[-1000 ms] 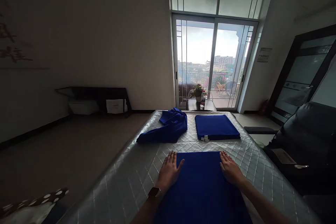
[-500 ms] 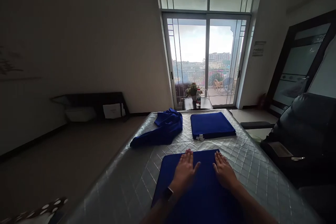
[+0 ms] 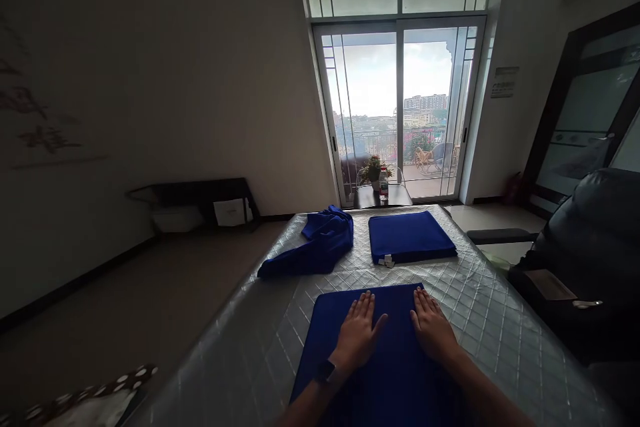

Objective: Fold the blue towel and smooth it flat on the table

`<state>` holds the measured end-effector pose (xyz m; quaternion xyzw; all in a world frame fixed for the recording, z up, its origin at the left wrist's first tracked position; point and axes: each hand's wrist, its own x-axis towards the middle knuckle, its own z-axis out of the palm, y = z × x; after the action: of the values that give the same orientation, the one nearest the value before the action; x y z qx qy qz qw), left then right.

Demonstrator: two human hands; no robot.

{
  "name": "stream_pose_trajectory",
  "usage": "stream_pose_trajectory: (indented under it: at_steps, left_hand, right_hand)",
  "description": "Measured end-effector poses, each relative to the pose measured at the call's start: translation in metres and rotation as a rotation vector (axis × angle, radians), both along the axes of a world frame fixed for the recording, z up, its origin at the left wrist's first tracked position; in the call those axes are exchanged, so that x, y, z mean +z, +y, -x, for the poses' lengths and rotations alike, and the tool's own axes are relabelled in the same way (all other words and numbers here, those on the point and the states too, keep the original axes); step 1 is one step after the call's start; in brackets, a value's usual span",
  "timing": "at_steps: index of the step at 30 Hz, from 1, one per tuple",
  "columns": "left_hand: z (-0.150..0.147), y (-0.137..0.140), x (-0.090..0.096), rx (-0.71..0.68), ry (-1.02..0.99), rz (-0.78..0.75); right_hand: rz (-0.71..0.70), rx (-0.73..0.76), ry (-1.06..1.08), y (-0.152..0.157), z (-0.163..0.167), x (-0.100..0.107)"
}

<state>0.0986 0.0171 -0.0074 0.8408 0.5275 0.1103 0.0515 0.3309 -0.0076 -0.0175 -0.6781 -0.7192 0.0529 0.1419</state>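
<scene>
A folded blue cloth (image 3: 390,373) lies flat in front of me on a silver quilted table cover (image 3: 250,353). My left hand (image 3: 359,330) rests palm down on it with fingers stretched, a dark watch on that wrist. Near the cloth's far right corner, my right hand (image 3: 431,321) also presses flat, fingers extended forward. Beyond my hands sits a neat folded blue stack (image 3: 413,235) with white tags at its near edge. To its left is a crumpled blue garment (image 3: 320,243) in a loose heap.
A small dark table (image 3: 367,197) with a potted plant (image 3: 373,170) and a bottle (image 3: 384,185) stands before the glass sliding door (image 3: 365,87). A black chair (image 3: 595,233) is at the right. Polka-dotted fabric (image 3: 100,390) shows at lower left.
My left hand has slid slightly right and down over the cloth; my right hand stays near the far right corner. The view has shifted a little to the left.
</scene>
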Motion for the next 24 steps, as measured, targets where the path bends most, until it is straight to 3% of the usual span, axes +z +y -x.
stream_pose_trajectory:
  at_steps: [4, 7, 14, 24]
  left_hand:
    - [0.081, 0.005, -0.007, 0.165, 0.039, -0.002]
    - [0.112, 0.005, -0.014, 0.224, 0.001, -0.031]
    - [0.114, 0.010, -0.027, 0.251, -0.002, -0.049]
    - [0.115, 0.009, -0.026, 0.259, -0.027, -0.052]
  right_hand:
    - [0.033, -0.003, -0.004, -0.002, 0.001, 0.006]
    - [0.055, -0.005, -0.015, -0.003, 0.001, 0.008]
    - [0.037, -0.025, -0.016, -0.003, 0.002, 0.009]
    - [-0.035, 0.002, -0.090, -0.003, 0.003, 0.007]
